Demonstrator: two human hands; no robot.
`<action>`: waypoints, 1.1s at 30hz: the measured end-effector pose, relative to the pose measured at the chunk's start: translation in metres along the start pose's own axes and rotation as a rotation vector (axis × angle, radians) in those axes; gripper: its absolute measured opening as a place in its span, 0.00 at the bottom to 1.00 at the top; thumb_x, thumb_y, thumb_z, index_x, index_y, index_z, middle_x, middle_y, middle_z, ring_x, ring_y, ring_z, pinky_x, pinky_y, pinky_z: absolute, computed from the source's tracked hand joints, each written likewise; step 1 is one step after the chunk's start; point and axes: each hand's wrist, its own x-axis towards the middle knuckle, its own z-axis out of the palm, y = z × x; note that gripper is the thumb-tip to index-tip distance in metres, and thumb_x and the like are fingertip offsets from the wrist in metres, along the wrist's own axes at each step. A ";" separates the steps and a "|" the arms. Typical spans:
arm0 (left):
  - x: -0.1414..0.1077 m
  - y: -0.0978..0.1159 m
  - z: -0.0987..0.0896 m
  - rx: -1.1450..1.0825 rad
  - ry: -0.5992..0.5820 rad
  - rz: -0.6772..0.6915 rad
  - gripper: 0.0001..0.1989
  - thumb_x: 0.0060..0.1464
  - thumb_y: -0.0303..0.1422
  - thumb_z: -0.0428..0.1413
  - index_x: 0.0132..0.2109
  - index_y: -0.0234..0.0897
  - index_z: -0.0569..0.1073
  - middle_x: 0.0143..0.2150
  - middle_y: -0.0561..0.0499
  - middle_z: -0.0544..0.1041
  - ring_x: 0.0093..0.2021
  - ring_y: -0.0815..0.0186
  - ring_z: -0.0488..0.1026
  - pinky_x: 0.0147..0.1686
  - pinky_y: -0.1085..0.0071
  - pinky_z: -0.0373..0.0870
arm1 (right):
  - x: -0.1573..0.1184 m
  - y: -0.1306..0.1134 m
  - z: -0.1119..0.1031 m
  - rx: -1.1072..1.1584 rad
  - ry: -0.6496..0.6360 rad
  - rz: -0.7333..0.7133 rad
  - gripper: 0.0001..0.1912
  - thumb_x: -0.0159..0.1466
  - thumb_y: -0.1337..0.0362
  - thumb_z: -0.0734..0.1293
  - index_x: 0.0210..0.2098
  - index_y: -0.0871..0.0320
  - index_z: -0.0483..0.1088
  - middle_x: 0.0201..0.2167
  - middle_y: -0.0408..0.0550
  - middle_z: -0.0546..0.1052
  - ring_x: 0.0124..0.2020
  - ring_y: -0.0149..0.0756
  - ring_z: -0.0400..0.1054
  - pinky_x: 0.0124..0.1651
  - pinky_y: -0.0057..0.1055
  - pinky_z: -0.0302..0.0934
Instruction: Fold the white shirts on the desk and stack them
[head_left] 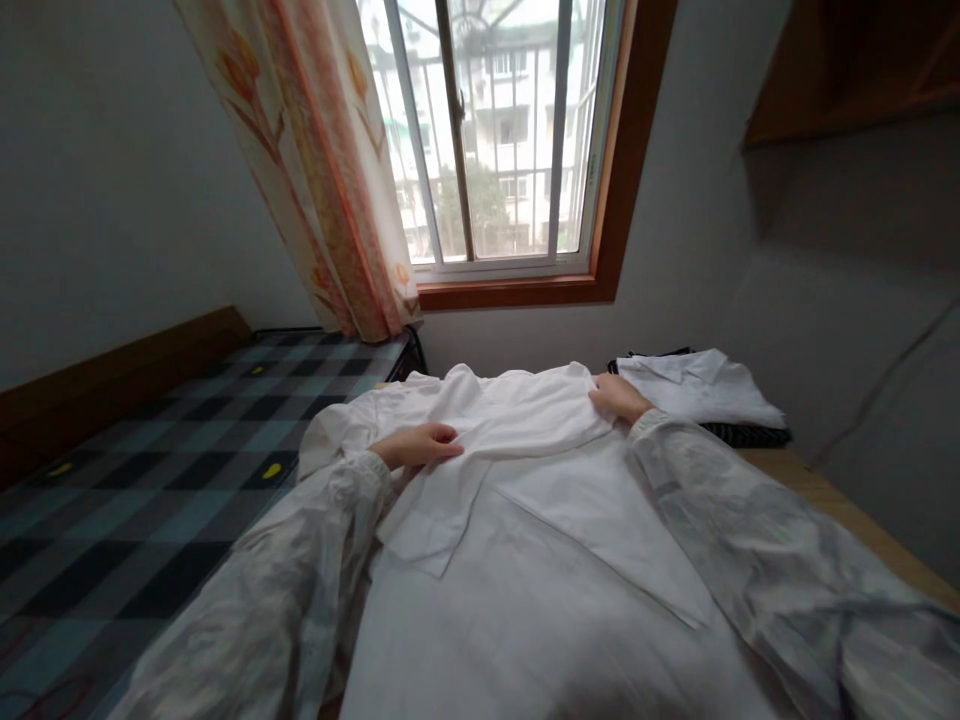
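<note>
A white shirt lies spread out in front of me, reaching from the lower edge of the view toward the window wall. Its far part is bunched into soft folds, and flat panels with straight edges show nearer me. My left hand is closed on the cloth at the left, thumb against the curled fingers. At the far right edge of the shirt my right hand pinches the fabric, its fingertips partly hidden in the folds. Both forearms are in loose grey-and-white patterned sleeves.
Behind my right hand, a folded white shirt rests on a dark pile. A wooden surface shows at the right. To the left is a bed with a checked cover. A curtain hangs beside the barred window.
</note>
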 end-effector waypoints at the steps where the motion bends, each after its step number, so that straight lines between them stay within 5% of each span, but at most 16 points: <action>1: -0.002 0.000 -0.001 -0.036 0.015 -0.006 0.31 0.44 0.64 0.66 0.32 0.39 0.72 0.29 0.55 0.70 0.31 0.65 0.64 0.30 0.70 0.57 | -0.001 0.002 -0.003 -0.010 0.004 0.003 0.18 0.74 0.64 0.67 0.57 0.67 0.80 0.55 0.71 0.84 0.59 0.55 0.79 0.57 0.35 0.67; 6: -0.004 0.000 -0.001 -0.088 0.160 -0.053 0.34 0.45 0.65 0.65 0.40 0.38 0.79 0.32 0.53 0.76 0.31 0.65 0.68 0.29 0.71 0.60 | -0.012 0.006 -0.013 -0.067 0.078 0.049 0.19 0.77 0.64 0.62 0.60 0.67 0.77 0.57 0.74 0.82 0.60 0.56 0.78 0.57 0.38 0.67; 9: -0.008 -0.001 -0.001 -0.070 0.041 -0.098 0.33 0.41 0.64 0.69 0.36 0.37 0.80 0.31 0.52 0.78 0.32 0.63 0.72 0.29 0.71 0.63 | -0.030 0.011 -0.016 -0.092 0.132 0.017 0.22 0.77 0.62 0.63 0.66 0.67 0.71 0.58 0.73 0.81 0.58 0.57 0.78 0.58 0.41 0.67; 13: -0.019 0.000 -0.001 -0.301 -0.001 -0.126 0.35 0.42 0.62 0.73 0.45 0.38 0.83 0.42 0.48 0.86 0.41 0.58 0.82 0.37 0.71 0.76 | -0.065 0.029 -0.017 -0.108 0.297 -0.398 0.26 0.71 0.59 0.68 0.66 0.63 0.70 0.63 0.68 0.77 0.64 0.57 0.72 0.66 0.45 0.64; 17: -0.027 0.006 0.002 -0.468 0.106 -0.180 0.36 0.43 0.57 0.76 0.53 0.39 0.83 0.50 0.43 0.88 0.48 0.53 0.85 0.42 0.67 0.83 | -0.098 0.051 -0.012 -0.155 0.172 -0.750 0.33 0.63 0.64 0.71 0.67 0.59 0.71 0.64 0.61 0.78 0.63 0.54 0.72 0.67 0.43 0.62; 22: -0.035 0.020 0.009 -0.587 0.089 -0.219 0.35 0.42 0.52 0.79 0.54 0.40 0.84 0.52 0.44 0.89 0.51 0.50 0.86 0.42 0.66 0.85 | -0.108 0.055 -0.011 -0.334 0.149 -0.663 0.17 0.69 0.71 0.65 0.55 0.60 0.79 0.52 0.59 0.83 0.54 0.50 0.74 0.59 0.38 0.62; 25: -0.038 0.022 0.012 -0.569 0.047 -0.203 0.34 0.41 0.53 0.78 0.51 0.41 0.85 0.50 0.45 0.89 0.50 0.50 0.86 0.42 0.65 0.84 | -0.107 0.053 -0.019 -0.461 0.279 -0.549 0.14 0.71 0.73 0.62 0.46 0.63 0.80 0.46 0.63 0.82 0.51 0.52 0.73 0.55 0.41 0.59; 29: -0.035 0.012 0.012 -0.356 0.041 -0.175 0.29 0.39 0.54 0.77 0.42 0.40 0.84 0.40 0.49 0.87 0.40 0.57 0.83 0.34 0.70 0.76 | -0.112 0.063 -0.027 -0.515 0.475 -0.443 0.15 0.75 0.69 0.61 0.48 0.63 0.80 0.48 0.63 0.80 0.48 0.53 0.71 0.51 0.43 0.56; 33: -0.028 0.000 0.003 -0.110 0.007 -0.122 0.28 0.39 0.57 0.73 0.36 0.39 0.81 0.30 0.54 0.79 0.30 0.65 0.73 0.28 0.72 0.64 | -0.121 0.076 -0.021 -0.552 0.403 -0.477 0.17 0.76 0.69 0.59 0.48 0.62 0.81 0.47 0.61 0.78 0.45 0.49 0.71 0.48 0.41 0.54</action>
